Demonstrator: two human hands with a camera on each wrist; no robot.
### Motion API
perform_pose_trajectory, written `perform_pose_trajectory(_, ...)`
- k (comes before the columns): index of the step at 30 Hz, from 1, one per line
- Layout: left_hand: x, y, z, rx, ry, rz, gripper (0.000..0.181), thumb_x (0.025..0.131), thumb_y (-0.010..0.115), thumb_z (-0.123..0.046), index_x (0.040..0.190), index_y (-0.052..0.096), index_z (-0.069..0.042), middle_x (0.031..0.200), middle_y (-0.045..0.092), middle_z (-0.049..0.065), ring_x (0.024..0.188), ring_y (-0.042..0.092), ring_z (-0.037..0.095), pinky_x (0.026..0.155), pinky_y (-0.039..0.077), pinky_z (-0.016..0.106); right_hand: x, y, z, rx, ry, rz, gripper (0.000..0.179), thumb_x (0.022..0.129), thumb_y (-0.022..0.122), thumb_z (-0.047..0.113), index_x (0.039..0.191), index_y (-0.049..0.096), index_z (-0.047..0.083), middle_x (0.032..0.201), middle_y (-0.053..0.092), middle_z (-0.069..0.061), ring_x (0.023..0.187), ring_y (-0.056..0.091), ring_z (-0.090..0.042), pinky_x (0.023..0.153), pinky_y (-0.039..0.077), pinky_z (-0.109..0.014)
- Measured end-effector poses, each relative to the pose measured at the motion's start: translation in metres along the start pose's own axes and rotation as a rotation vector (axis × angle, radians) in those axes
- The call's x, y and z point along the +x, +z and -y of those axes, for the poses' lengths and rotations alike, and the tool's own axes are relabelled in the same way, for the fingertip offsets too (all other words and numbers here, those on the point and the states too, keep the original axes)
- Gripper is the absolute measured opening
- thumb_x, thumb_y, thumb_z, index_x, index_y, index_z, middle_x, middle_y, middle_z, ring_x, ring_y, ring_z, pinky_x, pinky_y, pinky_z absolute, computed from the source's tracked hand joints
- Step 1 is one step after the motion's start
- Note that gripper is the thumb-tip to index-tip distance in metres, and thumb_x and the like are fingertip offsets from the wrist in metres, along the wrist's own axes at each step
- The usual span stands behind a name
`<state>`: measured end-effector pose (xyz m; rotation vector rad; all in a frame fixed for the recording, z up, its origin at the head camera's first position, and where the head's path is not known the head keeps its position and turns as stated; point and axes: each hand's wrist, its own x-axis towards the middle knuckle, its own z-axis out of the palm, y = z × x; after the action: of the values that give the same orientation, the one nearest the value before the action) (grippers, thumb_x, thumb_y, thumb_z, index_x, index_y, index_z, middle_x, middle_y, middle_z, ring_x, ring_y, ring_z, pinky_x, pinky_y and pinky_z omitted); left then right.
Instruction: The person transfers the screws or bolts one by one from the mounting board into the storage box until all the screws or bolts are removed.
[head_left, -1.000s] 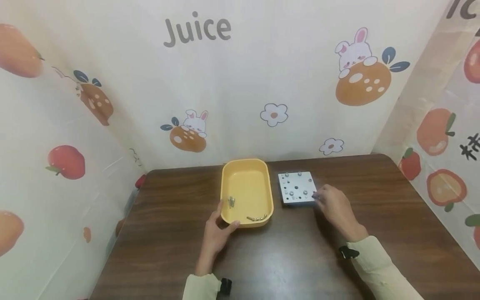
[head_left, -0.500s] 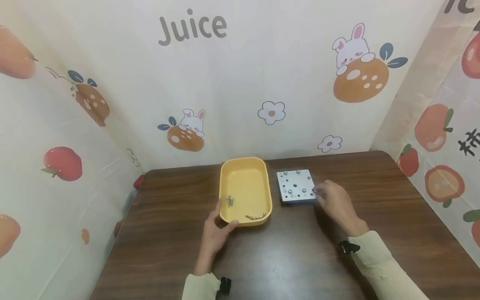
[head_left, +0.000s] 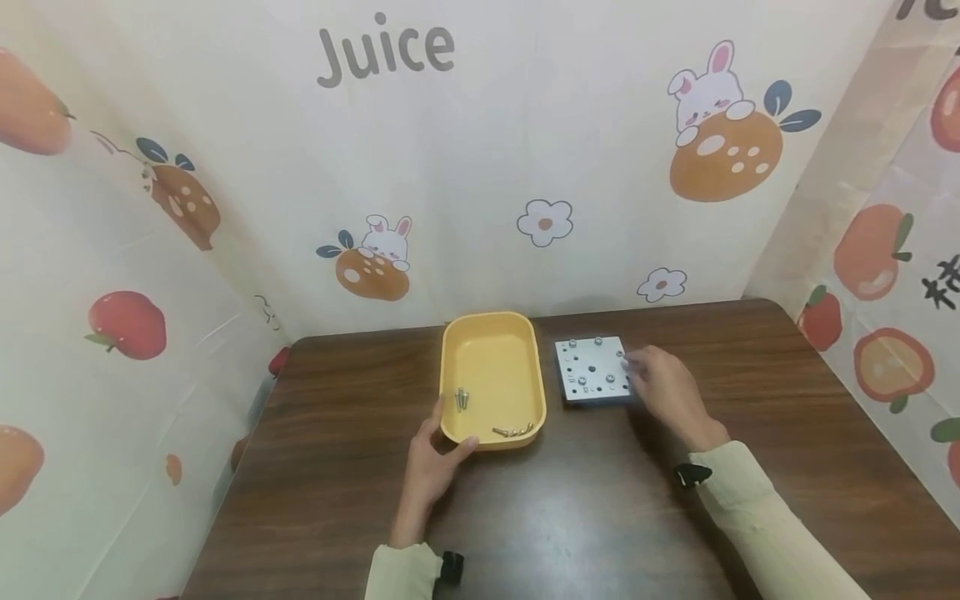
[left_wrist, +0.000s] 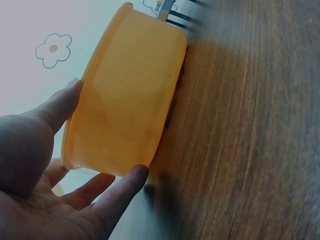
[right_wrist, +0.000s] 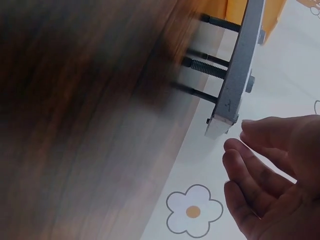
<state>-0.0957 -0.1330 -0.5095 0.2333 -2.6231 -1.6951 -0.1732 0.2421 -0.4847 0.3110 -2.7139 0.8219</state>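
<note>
The left hand point(head_left: 431, 467) holds the near left corner of a yellow tray point(head_left: 498, 367). In the left wrist view its thumb lies at the tray's rim, and a fingertip touches the lower edge. Loose bolts point(head_left: 462, 400) lie inside the tray at left, with several more screws point(head_left: 513, 432) at the front. Beside the tray is a white metal plate point(head_left: 609, 362) with holes and several bolt heads. Threaded shafts point(right_wrist: 207, 69) stick out beneath it. The right hand point(head_left: 667, 387) is at the plate's right edge, fingertips by a small screw point(right_wrist: 235, 119), a gap showing between thumb and forefinger.
Tray and plate stand on a dark wood table point(head_left: 337, 400), close to its back edge. A pale printed curtain point(head_left: 480, 167) with fruit, rabbits and flowers hangs behind the table and at both sides.
The right hand has moved back along the plate's right edge from its front right corner; a dark small thing earlier at its fingertips no longer shows. The left hand has stayed on the tray.
</note>
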Motion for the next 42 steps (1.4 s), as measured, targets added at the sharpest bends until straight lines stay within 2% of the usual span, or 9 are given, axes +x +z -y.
perform_pose_trajectory(11, 0.0, 0.0, -0.001, 0.006, 0.006, 0.002, 0.094, 0.086, 0.088, -0.023, 0.165, 0.038, -0.011, 0.159, 0.046, 0.03, 0.145, 0.046, 0.049, 0.121, 0.033, 0.065, 0.016, 0.003, -0.002, -0.04, 0.069, 0.076, 0.028, 0.096, 0.071, -0.001, 0.122, 0.072, -0.01, 0.117, 0.069, -0.029, 0.107, 0.068, -0.046, 0.092, 0.056, -0.062)
perform_pose_trajectory(20, 0.0, 0.001, 0.0, 0.013, -0.017, 0.002, 0.094, 0.087, 0.088, -0.024, 0.165, 0.038, -0.014, 0.159, 0.046, 0.028, 0.146, 0.045, 0.048, 0.121, 0.033, 0.064, 0.024, 0.011, -0.007, -0.082, 0.102, 0.111, 0.028, 0.096, 0.073, 0.002, 0.122, 0.072, -0.01, 0.116, 0.068, -0.028, 0.106, 0.067, -0.045, 0.092, 0.056, -0.06)
perform_pose_trajectory(31, 0.0, 0.001, 0.0, 0.006, -0.002, 0.003, 0.094, 0.086, 0.089, -0.025, 0.165, 0.039, -0.015, 0.158, 0.047, 0.029, 0.145, 0.046, 0.048, 0.12, 0.033, 0.065, 0.033, 0.013, -0.007, -0.085, 0.076, 0.091, 0.019, 0.096, 0.073, 0.001, 0.113, 0.075, -0.008, 0.111, 0.07, -0.026, 0.105, 0.067, -0.044, 0.094, 0.055, -0.059)
perform_pose_trajectory(42, 0.0, 0.0, 0.0, 0.0, 0.001, 0.004, 0.094, 0.086, 0.089, -0.024, 0.165, 0.039, -0.015, 0.158, 0.046, 0.03, 0.146, 0.045, 0.049, 0.12, 0.032, 0.066, 0.04, 0.016, -0.008, -0.104, 0.002, 0.086, 0.016, 0.097, 0.069, -0.004, 0.111, 0.075, -0.007, 0.103, 0.071, -0.023, 0.097, 0.068, -0.041, 0.088, 0.057, -0.056)
